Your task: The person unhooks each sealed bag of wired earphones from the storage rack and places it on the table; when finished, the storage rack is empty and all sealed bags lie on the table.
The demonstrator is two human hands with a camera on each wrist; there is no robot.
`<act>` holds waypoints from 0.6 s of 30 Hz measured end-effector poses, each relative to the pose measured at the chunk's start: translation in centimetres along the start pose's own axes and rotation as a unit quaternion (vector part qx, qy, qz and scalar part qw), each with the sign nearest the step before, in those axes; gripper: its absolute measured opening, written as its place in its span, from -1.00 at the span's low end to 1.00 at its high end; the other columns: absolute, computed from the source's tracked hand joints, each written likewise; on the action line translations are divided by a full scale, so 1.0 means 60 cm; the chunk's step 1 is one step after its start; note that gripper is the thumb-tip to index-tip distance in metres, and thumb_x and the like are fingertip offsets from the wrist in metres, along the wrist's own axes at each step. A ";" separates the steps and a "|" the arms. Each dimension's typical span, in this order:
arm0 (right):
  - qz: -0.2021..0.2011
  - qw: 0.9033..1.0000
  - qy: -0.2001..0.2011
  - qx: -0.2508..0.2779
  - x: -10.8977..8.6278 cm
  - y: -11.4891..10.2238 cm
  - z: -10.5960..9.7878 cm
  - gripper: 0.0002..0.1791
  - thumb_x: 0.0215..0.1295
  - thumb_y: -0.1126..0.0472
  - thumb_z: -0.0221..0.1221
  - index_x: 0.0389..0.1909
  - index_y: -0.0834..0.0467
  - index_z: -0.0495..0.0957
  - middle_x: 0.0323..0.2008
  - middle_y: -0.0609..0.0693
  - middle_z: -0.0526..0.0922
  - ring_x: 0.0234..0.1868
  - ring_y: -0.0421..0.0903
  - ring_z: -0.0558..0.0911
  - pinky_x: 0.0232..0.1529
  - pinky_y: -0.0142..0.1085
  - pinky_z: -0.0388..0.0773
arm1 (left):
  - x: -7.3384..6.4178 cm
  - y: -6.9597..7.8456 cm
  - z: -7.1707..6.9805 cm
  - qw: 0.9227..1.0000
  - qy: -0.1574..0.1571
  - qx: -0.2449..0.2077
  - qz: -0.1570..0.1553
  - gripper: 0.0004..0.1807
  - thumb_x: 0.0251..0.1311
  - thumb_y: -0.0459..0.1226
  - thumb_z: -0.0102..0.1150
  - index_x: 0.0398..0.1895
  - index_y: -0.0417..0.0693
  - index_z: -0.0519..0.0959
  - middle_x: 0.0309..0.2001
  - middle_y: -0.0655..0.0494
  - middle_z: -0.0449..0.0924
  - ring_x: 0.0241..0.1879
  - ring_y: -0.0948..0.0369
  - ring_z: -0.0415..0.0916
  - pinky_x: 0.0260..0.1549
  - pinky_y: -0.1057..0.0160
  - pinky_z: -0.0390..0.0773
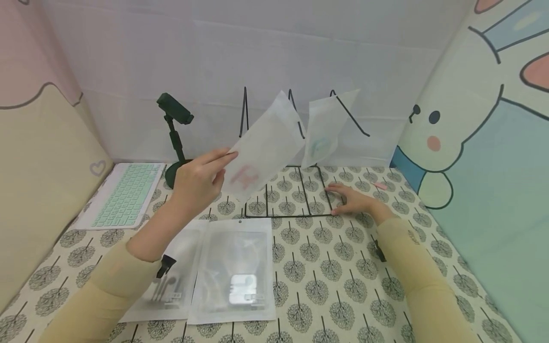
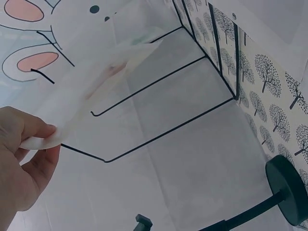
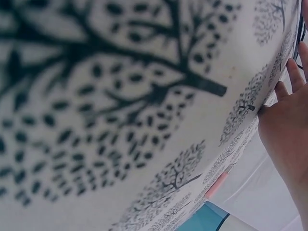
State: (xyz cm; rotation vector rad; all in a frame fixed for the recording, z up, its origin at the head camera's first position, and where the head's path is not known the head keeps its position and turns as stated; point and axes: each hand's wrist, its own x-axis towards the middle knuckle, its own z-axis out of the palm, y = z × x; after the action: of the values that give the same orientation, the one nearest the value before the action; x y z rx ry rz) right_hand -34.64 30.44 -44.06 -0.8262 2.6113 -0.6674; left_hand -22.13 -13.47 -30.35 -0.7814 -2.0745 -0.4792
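My left hand [image 1: 199,177] pinches the lower left edge of a white translucent pouch [image 1: 272,138], thumb on one side and fingers on the other. The pouch is raised and tilted in front of a black wire display rack [image 1: 289,216], and a blurred pinkish-red shape shows on it. In the left wrist view, the pouch [image 2: 91,86] overlaps the rack's long prongs [image 2: 168,127]. A second white pouch [image 1: 328,124], with a teal shape, hangs at the right prong. On the table, my right hand [image 1: 353,199] rests with spread fingertips at the right side of the rack's base.
Two flat clear-front pouches [image 1: 233,247] lie side by side in front of the rack. At the left are a mint-keyed keyboard [image 1: 124,195] and a dark green stand [image 1: 176,138]. A small pink item [image 1: 380,186] lies at the right. Printed fabric walls surround the table.
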 end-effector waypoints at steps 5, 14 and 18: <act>0.003 1.000 -0.001 0.003 0.000 0.001 0.000 -0.03 0.08 -0.05 0.34 0.44 0.14 0.07 0.46 0.22 -0.08 0.45 0.28 -0.13 0.33 0.31 -0.17 | -0.004 0.005 -0.010 1.000 -0.004 0.003 0.005 -0.54 -0.04 -0.57 0.22 -0.01 -0.11 0.64 -0.03 -0.04 0.65 -0.40 0.05 0.66 -0.79 0.37 0.17; 0.009 1.000 0.000 -0.007 0.001 0.004 0.001 -0.02 0.07 -0.07 0.34 0.44 0.13 0.07 0.47 0.21 -0.08 0.45 0.28 -0.14 0.33 0.31 -0.18 | -0.009 0.017 -0.038 0.999 -0.026 -0.028 -0.004 -0.50 -0.11 -0.63 0.26 -0.02 -0.15 0.64 -0.05 -0.10 0.64 -0.47 0.08 0.63 -0.73 0.35 0.34; 0.006 1.000 0.000 -0.004 0.002 0.004 0.001 -0.03 0.07 -0.07 0.34 0.44 0.13 0.08 0.47 0.21 -0.08 0.45 0.28 -0.14 0.33 0.31 -0.19 | -0.010 0.023 -0.050 0.998 -0.043 -0.046 -0.016 -0.48 -0.13 -0.64 0.28 -0.01 -0.15 0.64 -0.04 -0.09 0.64 -0.34 0.04 0.65 -0.69 0.33 0.39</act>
State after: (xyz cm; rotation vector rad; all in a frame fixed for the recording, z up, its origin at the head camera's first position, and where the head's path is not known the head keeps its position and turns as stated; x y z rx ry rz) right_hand -34.79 30.52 -44.27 -0.8133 2.6186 -0.6540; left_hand -19.17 -14.43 -29.05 -0.8370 -2.1601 -0.5719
